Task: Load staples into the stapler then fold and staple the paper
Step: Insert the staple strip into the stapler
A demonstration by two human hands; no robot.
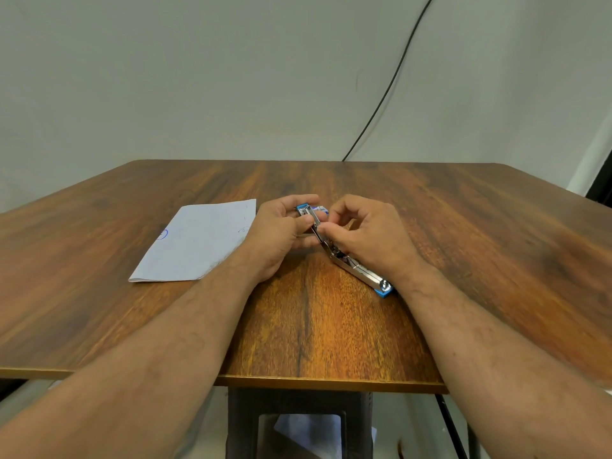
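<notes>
A blue and silver stapler (359, 270) lies opened out flat on the wooden table (331, 326), its metal staple channel running from my hands toward the near right. My left hand (281, 233) grips the far blue end of the stapler. My right hand (367, 233) pinches something small over the channel with thumb and forefinger; the fingers hide what it is. A white sheet of paper (195, 241) with small blue marks lies flat on the table to the left of my left hand.
The table's near edge (331, 384) runs just below my forearms. A black cable (390, 84) hangs down the pale wall behind the table. A dark stool or frame (298, 422) stands under the table.
</notes>
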